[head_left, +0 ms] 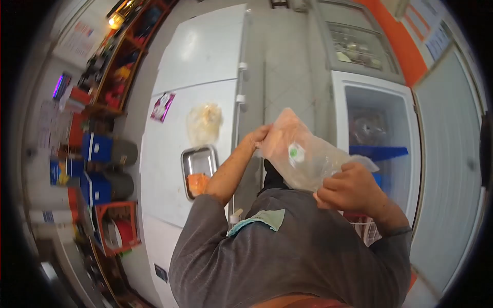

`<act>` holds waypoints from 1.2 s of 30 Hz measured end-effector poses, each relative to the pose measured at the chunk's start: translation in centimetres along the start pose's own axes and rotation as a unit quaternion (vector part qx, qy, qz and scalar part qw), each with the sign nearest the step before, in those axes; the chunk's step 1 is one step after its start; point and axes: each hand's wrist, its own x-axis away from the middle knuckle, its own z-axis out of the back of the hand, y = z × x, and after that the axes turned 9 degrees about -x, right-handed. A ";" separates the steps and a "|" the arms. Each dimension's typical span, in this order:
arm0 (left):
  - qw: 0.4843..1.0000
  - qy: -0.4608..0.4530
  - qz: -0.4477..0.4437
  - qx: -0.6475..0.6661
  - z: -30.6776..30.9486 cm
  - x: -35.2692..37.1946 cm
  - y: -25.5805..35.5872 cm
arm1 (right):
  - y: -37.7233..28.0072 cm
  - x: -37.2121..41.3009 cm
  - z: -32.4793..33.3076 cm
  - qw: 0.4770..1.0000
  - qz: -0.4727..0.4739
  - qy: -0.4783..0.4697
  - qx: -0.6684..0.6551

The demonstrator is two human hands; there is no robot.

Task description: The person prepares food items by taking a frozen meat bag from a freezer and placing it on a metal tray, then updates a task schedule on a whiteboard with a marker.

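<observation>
A cloudy plastic bag [321,156] hangs stretched between the person's two hands, in front of the body, over the gap between a long white counter [159,190] and an open white freezer [374,81]. Something pinkish orange shows through the plastic at the end near the left hand [260,136], and a white and green label [296,153] sits near the middle. The left hand has its fingers bent in on the bag's near-side edge, gripping it, with some fingertips hard to make out. The right hand [352,189] is bunched into a loose fist around the other end, the fingers folded over gathered plastic and a loose flap sticking out past the knuckles. On the counter, beside the left forearm, lies a metal tray [201,159] with an orange piece [197,184] at its lower end. Just beyond the tray rests a second bag [204,123], crumpled and pale, and a purple packet [162,107] lies near it. Inside the freezer, a blue panel [380,152] stands out near the right hand.
</observation>
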 end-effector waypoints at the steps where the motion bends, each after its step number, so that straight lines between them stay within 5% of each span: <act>1: 0.997 0.026 -0.062 -0.046 2.1 1.2 -1.7 | 0.4 -1.2 0.3 1.000 0.021 -0.006 -0.009; 4: 0.976 0.081 -0.203 -0.018 2.1 7.2 -5.1 | 1.7 -5.8 0.6 0.999 -0.004 -0.039 0.003; 7: 0.915 0.229 -0.324 0.074 0.6 13.3 -7.5 | 3.2 -11.2 -2.6 0.986 -0.060 0.036 0.148; 10: 0.857 0.317 -0.390 0.115 -0.4 20.0 -9.5 | 4.6 -17.9 -7.7 0.992 0.062 0.053 0.094; 12: 0.823 0.362 -0.423 0.108 0.4 23.2 -11.6 | 5.7 -21.0 -14.3 0.990 0.047 -0.065 -0.113; 14: 0.752 0.468 -0.461 0.057 0.1 26.1 -13.0 | 4.2 -25.8 -18.6 0.930 0.042 -0.113 -0.348; 17: 0.710 0.539 -0.450 0.050 -1.7 29.7 -13.7 | 4.2 -29.4 -28.9 0.845 0.024 -0.197 -0.496; 20: 0.647 0.633 -0.424 0.011 -0.9 31.6 -13.9 | 1.6 -32.0 -32.8 0.802 0.105 -0.252 -0.531; 22: 0.618 0.676 -0.401 0.008 -0.3 32.0 -14.1 | -0.2 -33.0 -34.6 0.753 -0.003 -0.282 -0.595; 25: 0.586 0.694 -0.416 0.045 1.8 32.3 -14.0 | -1.1 -34.3 -36.4 0.789 -0.076 -0.284 -0.540; 29: 0.567 0.683 -0.452 0.088 3.8 32.2 -14.1 | -1.0 -35.9 -37.3 0.826 -0.059 -0.263 -0.496; 31: 0.575 0.651 -0.486 0.102 4.2 32.0 -14.0 | -0.5 -37.1 -37.0 0.811 -0.008 -0.341 -0.475; 33: 0.571 0.675 -0.457 -0.091 2.4 31.6 -12.7 | 0.2 -37.9 -37.7 0.813 -0.005 -0.383 -0.439; 36: 0.561 0.707 -0.416 -0.111 2.1 31.5 -11.7 | 1.2 -37.5 -39.0 0.797 -0.006 -0.418 -0.435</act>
